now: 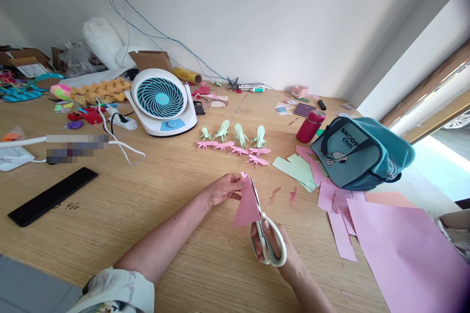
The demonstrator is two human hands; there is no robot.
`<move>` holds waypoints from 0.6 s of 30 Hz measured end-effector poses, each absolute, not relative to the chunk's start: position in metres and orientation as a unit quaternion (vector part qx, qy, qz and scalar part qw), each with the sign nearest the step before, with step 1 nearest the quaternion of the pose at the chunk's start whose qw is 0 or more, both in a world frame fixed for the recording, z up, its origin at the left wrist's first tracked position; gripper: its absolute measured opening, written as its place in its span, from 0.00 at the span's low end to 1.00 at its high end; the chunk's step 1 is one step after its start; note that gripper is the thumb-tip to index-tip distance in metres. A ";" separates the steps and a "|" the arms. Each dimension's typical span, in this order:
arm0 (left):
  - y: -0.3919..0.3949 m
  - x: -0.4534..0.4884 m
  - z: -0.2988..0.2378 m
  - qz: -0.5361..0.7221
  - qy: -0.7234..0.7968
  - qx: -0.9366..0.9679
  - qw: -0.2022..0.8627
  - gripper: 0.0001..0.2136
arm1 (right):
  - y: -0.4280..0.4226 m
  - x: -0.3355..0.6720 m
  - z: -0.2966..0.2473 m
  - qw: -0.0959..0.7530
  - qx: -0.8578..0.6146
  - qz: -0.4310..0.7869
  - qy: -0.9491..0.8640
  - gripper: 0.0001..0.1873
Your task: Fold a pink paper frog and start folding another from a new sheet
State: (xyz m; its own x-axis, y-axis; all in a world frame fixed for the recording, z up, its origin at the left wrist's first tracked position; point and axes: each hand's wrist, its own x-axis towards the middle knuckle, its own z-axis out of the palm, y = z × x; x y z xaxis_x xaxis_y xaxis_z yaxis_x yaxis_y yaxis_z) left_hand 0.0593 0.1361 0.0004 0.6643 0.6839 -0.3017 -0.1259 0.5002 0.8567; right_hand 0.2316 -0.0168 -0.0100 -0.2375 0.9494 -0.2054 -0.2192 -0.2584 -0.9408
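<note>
Between the fingers and thumb of my left hand (225, 189) is a folded piece of pink paper (246, 208), wide at the bottom and narrow at the top. My right hand (284, 252) grips white-handled scissors (273, 242), fingers through the loops. Their blades lie along the paper's right edge, pointing up and away. Small pink paper scraps (293, 195) rest on the table to the right. Beyond my hands stand several pale green folded paper insects (240, 134), with a row of pink folded paper insects (232, 148) in front of them.
Pink sheets (400, 249) and green paper strips (293, 170) lie at the right, beside a teal bag (352, 156) and a red flask (310, 126). A white fan (161, 102) stands at the back left. White cables (125, 145) and a long black object (53, 195) are on the left.
</note>
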 end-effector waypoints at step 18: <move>0.132 0.061 0.000 0.243 0.326 0.448 0.796 0.19 | -0.019 0.230 -0.015 0.454 -0.437 0.661 -0.407 0.29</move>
